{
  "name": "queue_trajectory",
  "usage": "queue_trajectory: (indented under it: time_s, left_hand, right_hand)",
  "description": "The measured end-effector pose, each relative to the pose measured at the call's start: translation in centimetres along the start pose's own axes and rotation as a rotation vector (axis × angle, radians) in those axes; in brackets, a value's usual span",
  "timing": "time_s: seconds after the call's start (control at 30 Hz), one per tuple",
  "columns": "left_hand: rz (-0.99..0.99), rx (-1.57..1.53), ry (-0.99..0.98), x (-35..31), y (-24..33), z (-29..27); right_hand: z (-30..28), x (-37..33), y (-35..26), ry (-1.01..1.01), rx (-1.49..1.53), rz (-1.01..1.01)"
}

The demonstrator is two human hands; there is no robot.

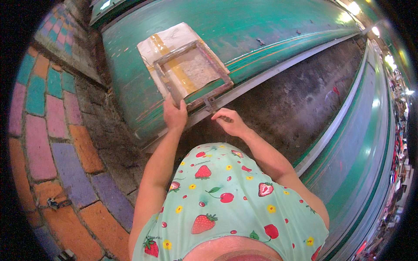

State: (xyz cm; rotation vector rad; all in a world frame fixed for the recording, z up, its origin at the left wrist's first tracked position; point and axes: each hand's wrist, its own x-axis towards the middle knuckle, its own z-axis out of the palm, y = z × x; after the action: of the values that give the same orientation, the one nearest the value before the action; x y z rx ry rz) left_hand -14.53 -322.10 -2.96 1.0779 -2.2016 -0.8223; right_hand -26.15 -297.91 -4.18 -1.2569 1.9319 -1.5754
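Observation:
A worn rectangular frame [217, 90] lies tilted on the green table [270, 26], close to its near edge. Under and beyond it is a whitish board [174, 35] with strips of brown tape; part of the board shows through the frame's opening. My left hand [175, 115] grips the frame's near left corner, thumb and fingers on either side. At the frame's near side is a small dark metal piece [210, 104]. Just beside it, my right hand [230, 122] is closed around a short, dark, handle-like thing [225, 118], whose kind I cannot make out.
A dark, stained gap [296, 95] runs between this table and a second long green table [344, 182] on the right. A pale rail [278, 67] edges the near table. Painted bricks [74, 165] in several colours cover the left side.

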Motion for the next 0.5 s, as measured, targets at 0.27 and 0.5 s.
queue_trajectory:
  time_s: [0.27,0.5]
  left_hand:
    - [0.928,0.169,-0.386,0.4,2.6,1.3]
    - [0.962,0.284,-0.459,2.0,4.3,3.7]
  right_hand:
    - [0.8,-2.2,1.4,0.275,-0.552,0.091]
    - [2.0,-2.1,1.9,0.329,-0.535,0.058]
